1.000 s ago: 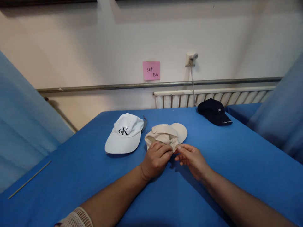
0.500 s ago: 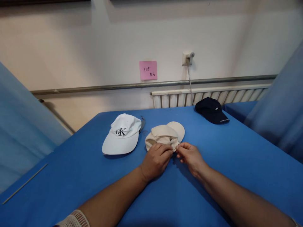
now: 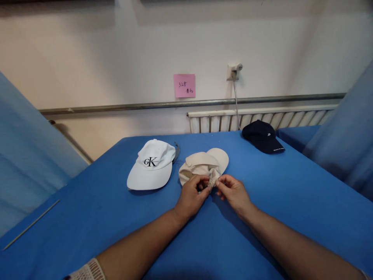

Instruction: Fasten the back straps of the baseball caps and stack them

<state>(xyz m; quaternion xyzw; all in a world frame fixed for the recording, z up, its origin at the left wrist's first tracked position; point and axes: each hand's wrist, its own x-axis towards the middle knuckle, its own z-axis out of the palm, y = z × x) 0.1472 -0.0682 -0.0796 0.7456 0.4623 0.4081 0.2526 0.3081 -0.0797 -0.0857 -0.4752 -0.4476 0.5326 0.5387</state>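
Observation:
A beige cap (image 3: 201, 160) lies on the blue-covered table, its brim pointing up and to the right. My left hand (image 3: 192, 193) is closed on the near edge of the cap, thumb and fingers pinching the cloth. Just right of it, my right hand (image 3: 233, 193) pinches a gathered bit of the same cap between thumb and forefinger. The fabric between both hands is bunched, and its fine detail is too small to make out. To the left sits a white cap (image 3: 153, 165) with black letters on its front, its brim facing me.
A dark navy cap (image 3: 260, 136) rests at the table's far right. A thin stick (image 3: 31, 224) lies along the left edge of the blue table (image 3: 96, 217). Behind are a metal rail (image 3: 140, 106), a radiator (image 3: 214, 122) and a plugged-in socket (image 3: 233, 72). Blue curtains (image 3: 26, 155) hang at both sides.
My left hand's fingers have shifted from lying over the cap's edge to a pinch with the thumb. My right hand keeps its pinch. The whole view has moved slightly.

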